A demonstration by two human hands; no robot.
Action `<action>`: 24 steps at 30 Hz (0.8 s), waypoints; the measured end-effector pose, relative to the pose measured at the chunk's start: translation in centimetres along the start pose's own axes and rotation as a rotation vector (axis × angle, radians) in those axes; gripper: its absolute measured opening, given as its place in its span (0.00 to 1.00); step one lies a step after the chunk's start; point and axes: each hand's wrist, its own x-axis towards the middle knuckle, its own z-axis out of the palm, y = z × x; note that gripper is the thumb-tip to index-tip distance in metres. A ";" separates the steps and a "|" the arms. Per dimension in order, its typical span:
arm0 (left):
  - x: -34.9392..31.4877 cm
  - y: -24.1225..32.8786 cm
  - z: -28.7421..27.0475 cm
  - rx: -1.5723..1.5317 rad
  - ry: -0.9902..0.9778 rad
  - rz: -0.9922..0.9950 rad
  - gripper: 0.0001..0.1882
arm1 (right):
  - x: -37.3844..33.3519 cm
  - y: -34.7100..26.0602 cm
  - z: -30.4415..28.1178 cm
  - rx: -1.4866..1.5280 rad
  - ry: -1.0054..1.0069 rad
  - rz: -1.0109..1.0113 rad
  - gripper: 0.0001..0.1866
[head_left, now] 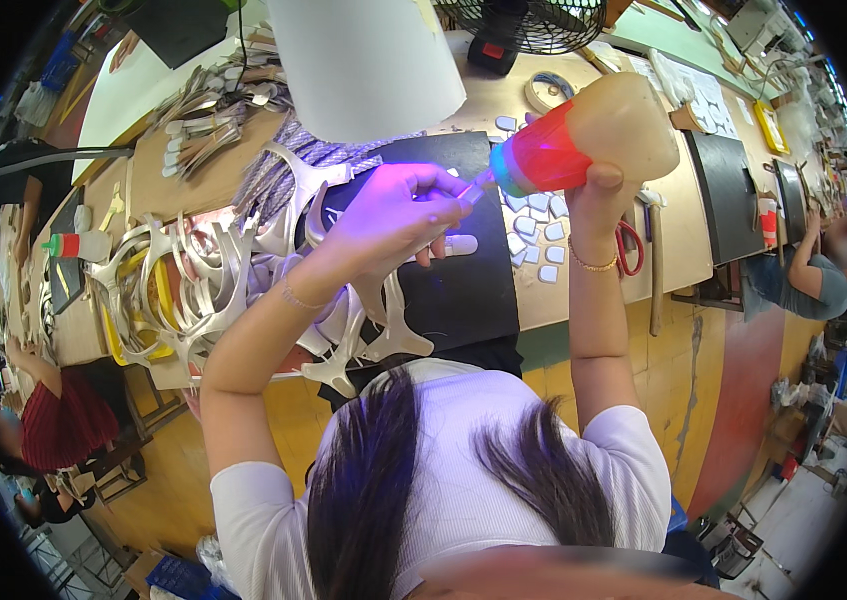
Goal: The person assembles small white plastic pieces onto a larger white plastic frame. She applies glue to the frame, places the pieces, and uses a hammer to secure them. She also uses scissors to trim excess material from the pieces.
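Observation:
My right hand point(598, 195) grips a large squeeze bottle point(640, 125) with a cloudy tan body, a red band and a teal cap. It is tilted, its nozzle pointing down-left and meeting my left fingertips. My left hand point(398, 215) is closed in a pinch on a small white piece point(469, 194) just under the nozzle. Below those fingers a pale tab with a rounded end point(460, 245) lies over a black mat point(473, 285). Several small white rounded pieces point(526, 226) are scattered right of the mat. Pale cut-out straps point(383, 330) lie below my left forearm.
A white cylindrical shade point(363, 70) hangs ahead, near a black fan point(533, 20). Tape roll point(547, 92), red-handled scissors point(629, 248) and a hammer point(654, 255) lie to the right. More straps fill a yellow tray point(123, 330) at left. Co-workers sit at both sides.

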 end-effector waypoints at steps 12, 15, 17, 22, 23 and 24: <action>0.1 0.2 -0.5 -0.097 -0.040 -0.041 0.12 | 0.2 -1.0 0.9 0.035 -0.023 -0.037 0.51; 0.0 0.2 -0.5 -0.112 -0.027 -0.048 0.12 | 0.3 -1.0 1.0 0.013 -0.014 -0.054 0.51; 0.0 0.2 -0.6 -0.151 -0.032 -0.069 0.12 | 0.3 -1.2 1.0 -0.005 -0.010 -0.053 0.51; 0.1 -0.1 -0.7 -0.178 -0.042 -0.069 0.13 | 0.1 -0.9 0.8 0.002 0.012 -0.037 0.53; 0.2 -0.1 -0.8 -0.182 -0.040 -0.070 0.13 | 0.1 -0.7 0.6 -0.022 0.009 -0.044 0.54; 0.2 -0.1 -0.8 -0.185 -0.037 -0.076 0.14 | 0.0 -0.4 0.3 -0.043 0.001 -0.044 0.55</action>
